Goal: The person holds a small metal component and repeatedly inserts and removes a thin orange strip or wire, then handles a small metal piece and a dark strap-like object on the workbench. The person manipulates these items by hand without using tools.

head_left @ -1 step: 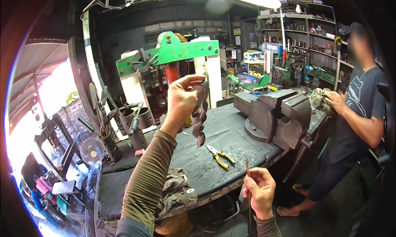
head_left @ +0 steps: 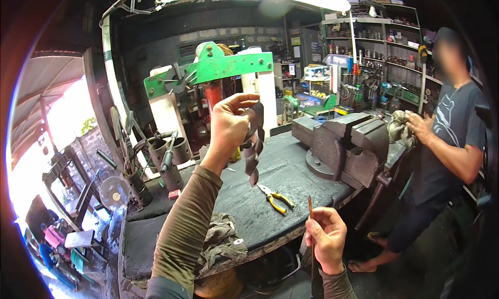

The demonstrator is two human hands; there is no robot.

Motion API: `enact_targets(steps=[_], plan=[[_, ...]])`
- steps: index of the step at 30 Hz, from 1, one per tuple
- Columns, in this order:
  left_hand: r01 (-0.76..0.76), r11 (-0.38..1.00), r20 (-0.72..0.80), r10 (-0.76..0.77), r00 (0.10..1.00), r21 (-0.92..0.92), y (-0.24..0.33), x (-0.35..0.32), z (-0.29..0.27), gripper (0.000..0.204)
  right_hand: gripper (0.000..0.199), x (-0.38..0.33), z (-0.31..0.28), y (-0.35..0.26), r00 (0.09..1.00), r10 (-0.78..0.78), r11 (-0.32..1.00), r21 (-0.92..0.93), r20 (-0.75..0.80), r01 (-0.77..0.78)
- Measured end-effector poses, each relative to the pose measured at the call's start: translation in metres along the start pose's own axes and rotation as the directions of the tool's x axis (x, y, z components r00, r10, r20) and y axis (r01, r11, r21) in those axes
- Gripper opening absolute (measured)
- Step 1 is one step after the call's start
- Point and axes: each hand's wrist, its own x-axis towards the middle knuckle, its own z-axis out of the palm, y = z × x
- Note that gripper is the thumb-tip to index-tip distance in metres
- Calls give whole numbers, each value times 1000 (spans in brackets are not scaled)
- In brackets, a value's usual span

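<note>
My left hand (head_left: 228, 125) is raised above the dark workbench (head_left: 171, 231) and pinches the top of a dark twisted strip (head_left: 253, 148), which hangs down in a loose spiral. Lower right, at the bench's front edge, my right hand (head_left: 325, 239) is closed around a thin brown rod (head_left: 311, 208) that points straight up. On the bench between my two hands lies a pair of yellow-handled pliers (head_left: 274, 197).
A heavy grey vise (head_left: 345, 143) is bolted to the bench's right end. A crumpled rag (head_left: 221, 239) lies near the front edge. Metal tubes holding tools (head_left: 166, 158) stand at the left, a green press arm (head_left: 218, 67) behind. Another person (head_left: 447, 143) at the right handles a cloth (head_left: 397, 125).
</note>
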Motion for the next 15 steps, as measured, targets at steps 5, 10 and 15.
enact_targets(steps=[5,10,15], plan=[[82,991,206,-60,977,-102,48,-32,31,30,20,50,17,-32,979,-203,977,-68,-13,202],[146,966,353,-63,933,-214,57,-81,42,23,22,77,13,-49,951,-303,944,-161,-64,289],[263,928,452,-122,883,-263,53,-125,50,29,20,51,4,-44,979,-190,978,-77,69,195]])
